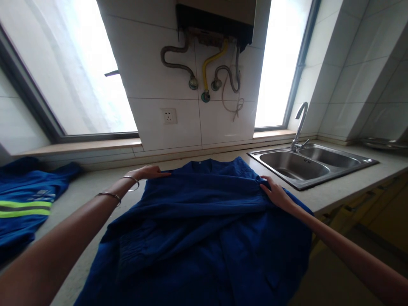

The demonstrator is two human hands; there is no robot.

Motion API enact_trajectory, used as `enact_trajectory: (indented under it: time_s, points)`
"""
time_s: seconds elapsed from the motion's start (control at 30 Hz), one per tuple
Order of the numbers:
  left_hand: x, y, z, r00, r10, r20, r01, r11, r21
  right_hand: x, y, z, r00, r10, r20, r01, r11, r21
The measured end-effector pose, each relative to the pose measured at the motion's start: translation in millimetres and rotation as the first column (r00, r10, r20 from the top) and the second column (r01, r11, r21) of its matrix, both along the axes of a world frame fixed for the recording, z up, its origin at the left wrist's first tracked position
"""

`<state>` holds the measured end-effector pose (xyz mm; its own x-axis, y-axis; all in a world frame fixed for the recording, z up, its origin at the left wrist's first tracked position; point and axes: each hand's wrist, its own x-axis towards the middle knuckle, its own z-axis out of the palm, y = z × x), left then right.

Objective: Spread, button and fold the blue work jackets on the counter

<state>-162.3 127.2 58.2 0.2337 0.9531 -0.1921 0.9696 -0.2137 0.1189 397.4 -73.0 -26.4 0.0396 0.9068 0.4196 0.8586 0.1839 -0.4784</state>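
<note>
A dark blue work jacket (204,229) lies across the counter in front of me and hangs over its front edge. Its collar end points toward the wall, and one sleeve is folded across the body, with an elastic cuff at the lower left. At the jacket's upper left corner, my left hand (149,172) is closed on the cloth, two bangles on its wrist. My right hand (276,194) pinches the folded cloth at the upper right, thumb on top; its other fingertips are partly hidden by fabric.
Another blue garment (28,187) with a yellow-and-grey reflective band lies on the counter (86,191) at left. A double steel sink (306,185) with a faucet (298,127) is at right. Pipes hang below a water heater (216,25); a socket (168,116) is on the tiled wall.
</note>
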Motion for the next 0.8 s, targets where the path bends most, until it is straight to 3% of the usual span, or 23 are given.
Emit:
enact_trajectory:
  time_s: [0.17, 0.33, 0.47, 0.63, 0.7, 0.8]
  points:
    - [-22.3, 6.0, 4.0, 0.995, 0.049, -0.083, -0.045, 0.998, 0.049, 0.0, -0.9, 3.0, 0.998, -0.032, 0.059, 0.036, 0.998, -0.056]
    - [-20.7, 5.1, -19.2, 0.991, 0.067, -0.117, -0.042, 0.978, 0.202, -6.8, -1.6, 4.5, 0.980, -0.060, 0.192, 0.090, 0.984, -0.153]
    - [8.5, -3.6, -32.8, 0.953, 0.192, -0.234, -0.106, 0.936, 0.337, -10.1, -0.8, 3.3, 0.953, -0.063, 0.295, 0.123, 0.974, -0.188]
    - [61.5, -35.3, -29.7, 0.944, 0.265, -0.194, -0.161, 0.887, 0.432, -16.1, -9.1, 12.0, 0.925, -0.075, 0.373, 0.166, 0.962, -0.217]
    - [79.9, -54.6, -35.1, 0.967, 0.229, -0.110, -0.162, 0.890, 0.425, -23.6, -17.1, 22.4, 0.898, -0.122, 0.423, 0.213, 0.961, -0.176]
    - [95.4, -80.1, -56.2, 0.973, 0.230, -0.029, -0.207, 0.919, 0.335, -41.9, -25.0, 39.6, 0.860, -0.179, 0.478, 0.226, 0.973, -0.043]
